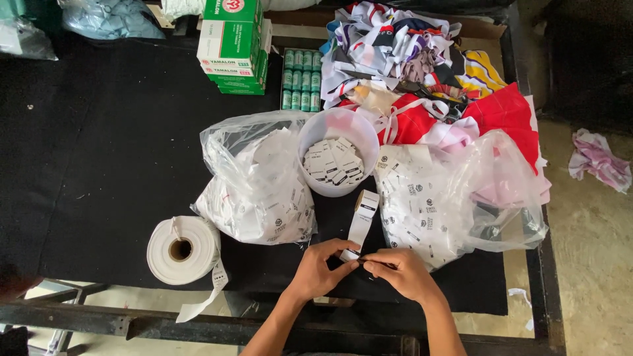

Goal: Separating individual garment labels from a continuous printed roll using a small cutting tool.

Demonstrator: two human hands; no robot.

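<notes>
**Label strip held at the cutting point, tub waiting just beyond**

Both hands meet at the near edge of the black worktop [99, 151]. The left hand [323, 267] pinches the lower end of a white label strip [361, 221], which rises from the fingers and leans away towards the far side, its top end curling over. The right hand [399, 270] is closed against the same lower end, touching the left; something thin and dark shows between the two hands, but it is too small to tell whether it is a blade or scissors. So both hands are clamped on the strip, close together.

Just beyond the strip stands a white plastic tub [337, 126] partly filled with small cut labels [333, 161]. A clear bag of printed labels [257, 188] lies to its left and a second bag [435, 211] to its right, each touching the tub. A roll of white tape [181, 249] sits well to the left, its loose end hanging over the worktop edge. Farther off are stacked green and white boxes [232, 43], a tray of green spools [301, 79] and a heap of coloured fabric scraps [422, 66].

By my reading, the step in hand is parting one label from the strip's end. The next move calls for a steady pinch at the print boundary, a clean cut, then a short reach forward to drop the piece in the tub.
</notes>
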